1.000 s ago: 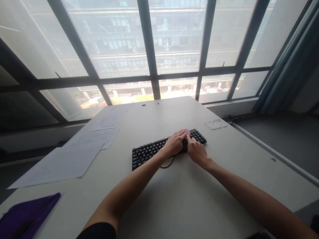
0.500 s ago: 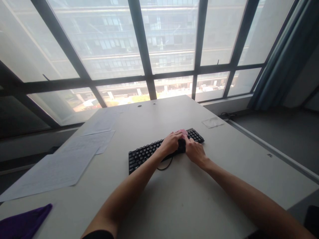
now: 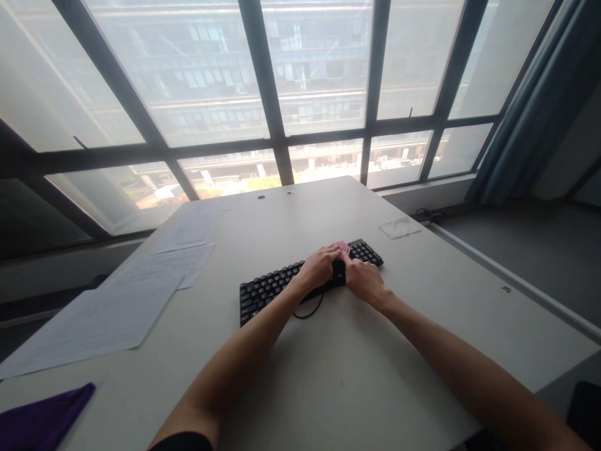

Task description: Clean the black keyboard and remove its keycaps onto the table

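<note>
- Strong daylight enters through the windows (image 3: 323, 69) beyond the far edge of the worktop (image 3: 305, 216), bleaching the building outside (image 3: 211, 69).
- Pale sheen toward that edge; the near edge is dim.
- Soft shadows beneath the forearms (image 3: 432, 338).
- Lettering on the keyboard (image 3: 270, 288) is too soft to read.
- Wide-angle distortion splays the window frames (image 3: 267, 94).

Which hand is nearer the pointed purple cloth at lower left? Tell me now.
Left. The left hand is over the black rectangular plastic keyboard, beyond the cloth and to its right; the right hand, at the keyboard's near edge, is farther right.
</note>
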### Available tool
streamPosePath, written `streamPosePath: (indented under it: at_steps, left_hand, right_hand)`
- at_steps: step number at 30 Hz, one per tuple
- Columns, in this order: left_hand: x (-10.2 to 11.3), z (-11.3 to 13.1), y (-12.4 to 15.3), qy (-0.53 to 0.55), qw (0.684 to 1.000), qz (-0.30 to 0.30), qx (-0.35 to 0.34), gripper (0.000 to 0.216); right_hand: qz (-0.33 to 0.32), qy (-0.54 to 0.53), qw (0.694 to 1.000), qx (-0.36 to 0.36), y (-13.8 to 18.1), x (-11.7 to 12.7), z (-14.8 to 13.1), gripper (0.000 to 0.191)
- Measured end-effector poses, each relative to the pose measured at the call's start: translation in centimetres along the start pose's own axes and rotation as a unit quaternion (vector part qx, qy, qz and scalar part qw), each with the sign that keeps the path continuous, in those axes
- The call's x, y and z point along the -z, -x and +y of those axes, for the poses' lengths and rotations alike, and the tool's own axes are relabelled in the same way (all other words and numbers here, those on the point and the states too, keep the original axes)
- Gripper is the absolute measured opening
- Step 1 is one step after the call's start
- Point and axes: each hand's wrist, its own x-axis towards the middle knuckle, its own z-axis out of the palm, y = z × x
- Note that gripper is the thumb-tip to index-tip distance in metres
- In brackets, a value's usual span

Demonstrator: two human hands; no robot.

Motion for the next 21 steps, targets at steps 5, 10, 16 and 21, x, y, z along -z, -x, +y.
streamPosePath:
  at_steps: [5, 10, 16, 21]
  left_hand:
    - [0.18, -0.01, -0.18, -0.009, 1.000, 0.006, 0.008, 0.066]
    - [-0.10, -0.12, -0.07, -0.023, 1.000, -0.006, 0.004, 0.065]
    - [-0.20, -0.29, -0.08, -0.018, 1.000, -0.007, 0.001, 0.067]
    - [0.48, -0.28, -0.26, 0.010, 1.000, 0.002, -0.008, 0.068]
  right_hand:
    - [0.030, -0.009, 0.999, -0.017, -0.18, -0.19, -0.19, 0.057]
    - [0.011, 0.002, 1.000, -0.012, -0.29, 0.02, 0.05, 0.054]
    - [0.002, 0.010, 1.000, -0.014, -0.08, 0.45, 0.26, 0.052]
    - [-0.011, 0.008, 1.000, -0.016, 0.11, 0.53, -0.06, 0.053]
